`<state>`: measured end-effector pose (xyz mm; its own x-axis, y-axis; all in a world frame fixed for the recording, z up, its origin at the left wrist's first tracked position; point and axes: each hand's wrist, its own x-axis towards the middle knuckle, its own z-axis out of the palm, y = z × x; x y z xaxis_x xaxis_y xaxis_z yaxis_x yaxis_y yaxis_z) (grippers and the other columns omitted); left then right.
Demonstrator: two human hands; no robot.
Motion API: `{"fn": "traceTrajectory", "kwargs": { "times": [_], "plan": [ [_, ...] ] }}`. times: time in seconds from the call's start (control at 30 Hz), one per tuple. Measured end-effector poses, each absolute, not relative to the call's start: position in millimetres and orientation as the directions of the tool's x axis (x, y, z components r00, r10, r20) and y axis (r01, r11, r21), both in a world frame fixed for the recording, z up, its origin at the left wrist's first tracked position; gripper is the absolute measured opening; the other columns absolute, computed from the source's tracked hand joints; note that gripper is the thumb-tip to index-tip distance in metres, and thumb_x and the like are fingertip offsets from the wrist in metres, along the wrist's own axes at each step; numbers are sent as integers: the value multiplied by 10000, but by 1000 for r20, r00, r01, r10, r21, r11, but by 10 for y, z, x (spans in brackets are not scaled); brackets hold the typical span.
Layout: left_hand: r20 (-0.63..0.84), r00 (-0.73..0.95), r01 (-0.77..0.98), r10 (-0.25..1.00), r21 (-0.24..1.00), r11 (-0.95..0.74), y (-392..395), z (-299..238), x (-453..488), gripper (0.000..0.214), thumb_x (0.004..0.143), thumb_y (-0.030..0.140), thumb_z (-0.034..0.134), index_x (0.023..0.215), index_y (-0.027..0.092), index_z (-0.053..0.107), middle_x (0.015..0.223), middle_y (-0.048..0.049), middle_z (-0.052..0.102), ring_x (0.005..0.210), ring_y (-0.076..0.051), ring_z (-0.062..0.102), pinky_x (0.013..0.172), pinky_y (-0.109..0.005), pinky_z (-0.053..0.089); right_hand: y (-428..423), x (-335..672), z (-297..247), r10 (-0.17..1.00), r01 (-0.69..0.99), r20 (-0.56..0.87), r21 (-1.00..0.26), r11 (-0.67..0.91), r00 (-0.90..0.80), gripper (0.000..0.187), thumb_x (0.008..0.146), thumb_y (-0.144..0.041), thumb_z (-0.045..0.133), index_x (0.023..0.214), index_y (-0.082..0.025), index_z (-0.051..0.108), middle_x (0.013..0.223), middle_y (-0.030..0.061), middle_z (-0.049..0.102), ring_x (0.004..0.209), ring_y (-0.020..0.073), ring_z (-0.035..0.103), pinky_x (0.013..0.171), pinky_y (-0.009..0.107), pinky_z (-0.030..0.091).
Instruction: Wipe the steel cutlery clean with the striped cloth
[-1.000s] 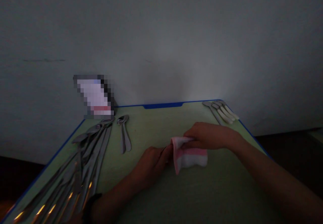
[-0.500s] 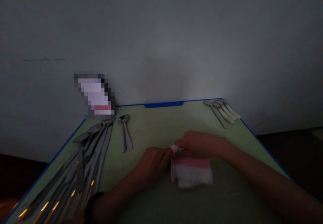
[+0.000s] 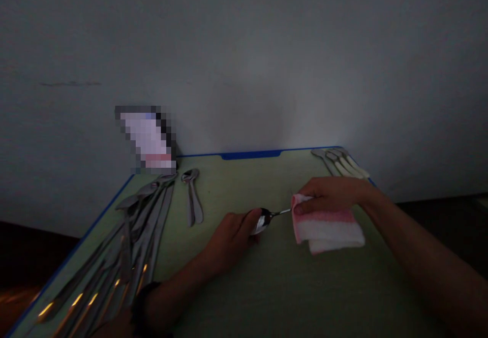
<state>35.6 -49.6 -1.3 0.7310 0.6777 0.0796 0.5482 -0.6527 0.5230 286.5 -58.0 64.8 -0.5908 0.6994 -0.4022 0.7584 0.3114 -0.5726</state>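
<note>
Over the middle of the table, my left hand (image 3: 236, 234) pinches a shiny metal spoon (image 3: 263, 221) by its bowl. The spoon's thin handle points right, and its far end is hidden in a pink and white cloth (image 3: 331, 231). My right hand (image 3: 328, 193) is closed on that cloth, with the thumb on top and the handle wrapped inside. The cloth's loose part hangs below the right hand.
A heap of metal cutlery (image 3: 148, 226) covers the table's left side, with two small spoons (image 3: 192, 195) beside it. Several pale-handled utensils (image 3: 346, 165) lie at the back right. A blurred-out phone-like device (image 3: 148, 140) leans on the wall (image 3: 251, 63) behind the blue-edged table (image 3: 244, 180).
My right hand and the cloth have moved right, away from my left hand. The spoon's bowl and part of its handle, hidden before, now show between the hands.
</note>
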Motion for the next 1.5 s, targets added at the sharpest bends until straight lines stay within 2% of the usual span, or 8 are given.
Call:
{"fn": "traceTrajectory", "kwargs": {
  "times": [0.23,0.5,0.63,0.77,1.0,1.17,1.27,1.5],
  "plan": [
    [18,778,520,628,544,-659,-478,1,382,280,885,250,335,873,189,608,681,-8,663,574,-143,583,551,-218,382,-602,2459,517,703,697,-263,-564,444,-661,357,877,-407,377,831,-145,616,691,23,609,586,99,498,534,210,333],
    [52,684,601,728,526,-602,-470,181,348,244,788,214,434,977,186,586,812,-46,662,697,-178,585,628,-243,407,-653,3206,815,766,790,-428,-590,165,-479,414,817,-505,439,755,-143,630,595,-4,567,495,88,448,448,203,308],
    [-138,650,612,747,678,-407,-301,496,189,397,905,353,262,738,175,575,536,25,530,488,-118,491,494,-204,366,-653,3496,870,848,793,-377,-604,79,-372,473,841,-530,373,820,-134,630,622,19,599,484,95,467,445,215,307],
    [-135,539,672,831,664,-328,-123,761,-3,482,910,440,248,625,165,523,471,39,458,437,-104,439,459,-201,331,-594,3478,775,906,831,-267,-538,143,-329,464,853,-502,372,783,-124,632,631,32,601,533,108,499,489,223,342],
    [14,698,625,715,475,-620,-94,1072,299,364,901,385,324,780,185,603,660,11,612,566,-113,543,546,-199,372,-620,3328,970,942,597,-45,-783,173,-331,503,824,-454,479,1267,-220,427,1265,98,499,1072,168,508,852,294,413],
    [156,754,510,638,474,-718,67,1041,854,287,876,376,411,796,187,612,727,-11,633,686,-146,574,643,-237,404,-802,3376,1096,869,582,-151,-794,177,-471,427,922,-393,249,1048,-171,592,794,42,631,640,107,548,592,230,420],
    [178,719,488,672,559,-671,261,823,1188,276,888,343,389,1062,194,542,837,-27,641,702,-141,591,662,-252,445,-883,3443,913,954,708,-68,-686,168,-293,381,923,-325,272,941,-179,623,809,43,625,719,131,555,656,252,414],
    [173,689,501,704,588,-635,465,181,1822,444,876,307,402,1258,90,338,1126,-144,565,914,-171,595,779,-298,481,-903,3342,368,981,869,53,-475,-137,184,423,868,-117,280,1267,-80,414,1131,169,563,1041,225,529,887,327,384]
  ]
}}
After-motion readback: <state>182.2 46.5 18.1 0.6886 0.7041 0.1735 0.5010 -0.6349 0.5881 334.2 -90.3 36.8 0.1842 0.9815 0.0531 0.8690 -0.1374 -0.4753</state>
